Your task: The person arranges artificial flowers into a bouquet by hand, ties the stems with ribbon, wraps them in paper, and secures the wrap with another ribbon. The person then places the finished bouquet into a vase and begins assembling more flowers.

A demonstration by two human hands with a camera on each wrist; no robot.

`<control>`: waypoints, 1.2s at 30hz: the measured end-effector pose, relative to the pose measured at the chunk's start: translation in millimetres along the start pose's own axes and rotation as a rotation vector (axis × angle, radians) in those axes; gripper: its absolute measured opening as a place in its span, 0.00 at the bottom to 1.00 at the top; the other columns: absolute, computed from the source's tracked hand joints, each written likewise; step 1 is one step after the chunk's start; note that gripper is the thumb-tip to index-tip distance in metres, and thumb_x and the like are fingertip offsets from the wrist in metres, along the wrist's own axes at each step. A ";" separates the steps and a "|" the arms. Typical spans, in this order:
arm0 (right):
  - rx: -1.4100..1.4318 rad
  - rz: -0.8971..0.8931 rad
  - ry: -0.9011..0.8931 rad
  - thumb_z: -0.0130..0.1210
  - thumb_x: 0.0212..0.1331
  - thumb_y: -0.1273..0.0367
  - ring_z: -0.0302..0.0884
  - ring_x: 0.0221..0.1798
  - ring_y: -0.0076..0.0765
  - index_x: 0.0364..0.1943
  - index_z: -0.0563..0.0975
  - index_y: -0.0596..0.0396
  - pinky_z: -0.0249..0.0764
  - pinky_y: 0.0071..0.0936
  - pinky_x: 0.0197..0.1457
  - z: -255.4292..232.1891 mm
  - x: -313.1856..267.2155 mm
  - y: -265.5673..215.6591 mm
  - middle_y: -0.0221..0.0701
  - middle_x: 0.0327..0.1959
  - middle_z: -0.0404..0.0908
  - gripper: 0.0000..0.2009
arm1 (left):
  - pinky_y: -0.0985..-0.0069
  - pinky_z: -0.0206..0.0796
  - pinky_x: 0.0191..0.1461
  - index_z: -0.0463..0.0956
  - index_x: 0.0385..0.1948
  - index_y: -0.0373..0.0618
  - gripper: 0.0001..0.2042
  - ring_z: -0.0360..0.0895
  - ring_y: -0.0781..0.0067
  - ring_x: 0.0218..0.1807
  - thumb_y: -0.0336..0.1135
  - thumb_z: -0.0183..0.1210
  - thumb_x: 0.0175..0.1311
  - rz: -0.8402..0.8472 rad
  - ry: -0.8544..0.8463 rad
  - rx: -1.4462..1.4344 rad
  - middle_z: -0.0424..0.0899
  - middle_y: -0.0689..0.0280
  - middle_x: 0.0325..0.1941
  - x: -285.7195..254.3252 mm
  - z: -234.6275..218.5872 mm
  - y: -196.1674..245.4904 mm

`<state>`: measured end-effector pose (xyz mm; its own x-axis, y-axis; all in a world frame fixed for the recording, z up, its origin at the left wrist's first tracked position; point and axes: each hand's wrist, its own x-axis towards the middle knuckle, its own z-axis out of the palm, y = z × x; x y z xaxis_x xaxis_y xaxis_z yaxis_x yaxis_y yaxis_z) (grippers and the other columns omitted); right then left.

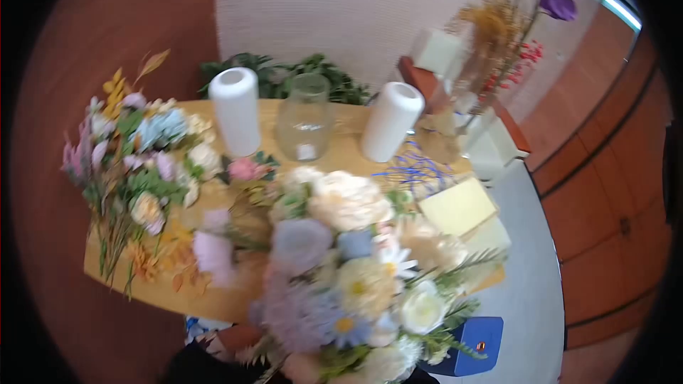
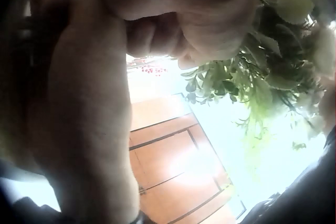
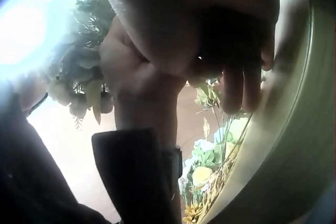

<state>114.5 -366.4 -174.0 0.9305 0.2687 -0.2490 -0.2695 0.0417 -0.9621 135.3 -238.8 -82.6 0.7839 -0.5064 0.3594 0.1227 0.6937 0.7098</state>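
A large bouquet (image 1: 341, 263) of cream, lilac, blue and white flowers fills the lower middle of the head view and hides most of both hands there. In the left wrist view, my left hand (image 2: 184, 8) has its fingers curled at the base of the leafy bouquet (image 2: 273, 66). Beside it, in the right wrist view, my right hand (image 3: 205, 29) is close against the left, fingers bent round the stem end; the stems themselves are hidden. The bouquet's greenery (image 3: 84, 61) shows past the left hand.
On the wooden table (image 1: 178, 302) stand two white vases (image 1: 237, 114) and a clear glass vase (image 1: 304, 121). Loose flowers (image 1: 146, 163) lie at left, blue ties (image 1: 416, 171) and a yellow pad (image 1: 457, 206) at right. A blue box (image 1: 478, 348) sits below; tall dried stems rise at right.
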 end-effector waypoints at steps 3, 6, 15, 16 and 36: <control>0.043 -0.025 0.110 0.59 0.50 0.73 0.74 0.37 0.19 0.39 0.75 0.57 0.69 0.19 0.37 -8.4 3.7 -6.2 0.29 0.30 0.78 0.11 | 0.78 0.57 0.30 0.63 0.26 0.48 0.12 0.64 0.76 0.27 0.44 0.42 0.66 -0.029 -0.083 -0.001 0.65 0.67 0.24 19.6 -0.6 4.7; 0.087 -0.022 0.165 0.59 0.50 0.73 0.74 0.37 0.19 0.39 0.75 0.57 0.69 0.19 0.37 -6.7 -0.2 -7.1 0.29 0.30 0.78 0.11 | 0.78 0.57 0.29 0.63 0.24 0.49 0.13 0.64 0.77 0.26 0.44 0.42 0.66 -0.043 -0.109 0.012 0.65 0.68 0.23 -9.6 4.9 -6.8; -0.036 -0.156 -0.107 0.57 0.53 0.73 0.74 0.36 0.18 0.39 0.75 0.59 0.69 0.18 0.36 1.4 -26.3 -56.2 0.28 0.31 0.78 0.10 | 0.79 0.57 0.24 0.63 0.20 0.50 0.14 0.63 0.79 0.21 0.43 0.42 0.67 -0.104 -0.062 0.031 0.64 0.71 0.18 -21.2 5.7 27.7; -0.259 -0.355 -0.490 0.55 0.55 0.74 0.75 0.35 0.18 0.39 0.75 0.62 0.69 0.16 0.36 -21.0 -23.7 -121.0 0.27 0.31 0.78 0.09 | 0.79 0.56 0.24 0.64 0.19 0.50 0.15 0.63 0.80 0.21 0.42 0.42 0.67 -0.130 -0.005 0.013 0.64 0.71 0.17 19.7 4.9 42.9; 0.198 -0.003 -0.700 0.43 0.64 0.71 0.76 0.32 0.25 0.42 0.68 0.63 0.71 0.21 0.38 -8.2 -26.4 -140.9 0.32 0.27 0.76 0.09 | 0.81 0.33 0.13 0.55 0.14 0.53 0.17 0.39 0.85 0.08 0.38 0.41 0.66 -0.060 0.265 -0.151 0.45 0.79 0.07 38.5 30.9 82.3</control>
<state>129.9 -387.3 -32.8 0.5720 0.8185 -0.0529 -0.3689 0.1992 -0.9079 156.7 -217.0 8.4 0.9016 -0.4112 0.1345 0.2472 0.7447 0.6199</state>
